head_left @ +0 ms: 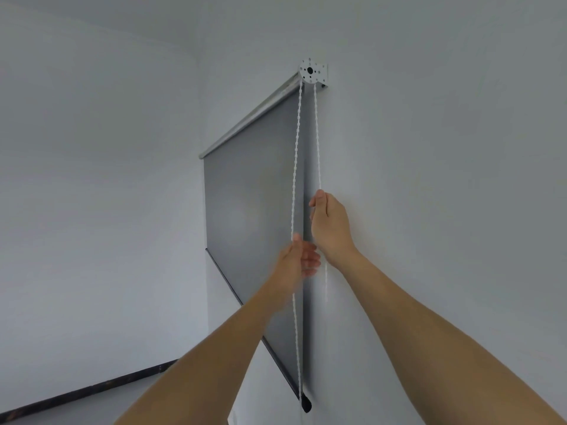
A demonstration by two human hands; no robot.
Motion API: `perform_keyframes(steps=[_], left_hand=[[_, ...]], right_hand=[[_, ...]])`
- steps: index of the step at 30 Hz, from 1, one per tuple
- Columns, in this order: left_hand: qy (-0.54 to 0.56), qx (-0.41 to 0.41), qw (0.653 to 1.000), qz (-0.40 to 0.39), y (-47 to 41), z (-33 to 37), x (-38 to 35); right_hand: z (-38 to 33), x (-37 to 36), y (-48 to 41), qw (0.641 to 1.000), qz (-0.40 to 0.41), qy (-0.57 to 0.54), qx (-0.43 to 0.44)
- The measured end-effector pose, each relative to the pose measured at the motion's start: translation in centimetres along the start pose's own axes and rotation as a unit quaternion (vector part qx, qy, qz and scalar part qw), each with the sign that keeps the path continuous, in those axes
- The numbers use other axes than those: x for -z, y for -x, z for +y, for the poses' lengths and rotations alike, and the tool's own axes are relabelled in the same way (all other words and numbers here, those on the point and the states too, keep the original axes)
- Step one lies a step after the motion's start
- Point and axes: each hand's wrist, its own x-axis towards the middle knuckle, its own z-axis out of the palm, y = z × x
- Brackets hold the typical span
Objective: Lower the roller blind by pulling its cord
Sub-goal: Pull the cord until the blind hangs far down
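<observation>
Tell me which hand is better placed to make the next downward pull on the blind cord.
Probably the right hand: it grips its cord strand higher up, leaving more travel. The left hand sits lower on the other strand.

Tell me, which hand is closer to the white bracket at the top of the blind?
The right hand. It grips the cord higher up, below the bracket. The left hand holds the other strand lower down, farther from it.
</observation>
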Motion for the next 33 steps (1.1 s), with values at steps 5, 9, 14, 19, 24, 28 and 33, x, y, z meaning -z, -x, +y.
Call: perform_keyframes(steps=[5,9,14,19,24,28,33], left_hand=[[0.021,-0.061,0.998,0.012,-1.5,3.2,0.0],[0.025,-0.065,0.997,0.030,-3.3,5.1,-0.6],[0.021,-0.073,0.997,0.022,-4.4,7.2,-2.3],[0.060,-0.058,0.996,0.032,-5.0,9.1,-3.5],[-0.005,-0.077,0.996,0.052,-4.6,8.4,-4.5],[-0.007,-0.097,0.994,0.055,-3.8,7.0,-4.7],[-0.028,-0.113,0.992,0.051,-3.3,6.0,-4.1]], right_hand=[[1.5,0.2,2.1,1.000,-0.021,0.002,-0.021],[3.0,0.3,4.5,0.998,-0.051,0.008,-0.022],[5.5,-0.2,8.4,0.995,-0.070,0.037,-0.054],[7.6,-0.3,11.8,0.987,-0.110,0.066,-0.094],[9.2,0.4,14.1,0.979,-0.152,0.082,-0.112],[10.0,1.1,14.6,0.976,-0.165,0.047,-0.138],[9.8,1.3,14.7,0.974,-0.131,-0.093,-0.158]])
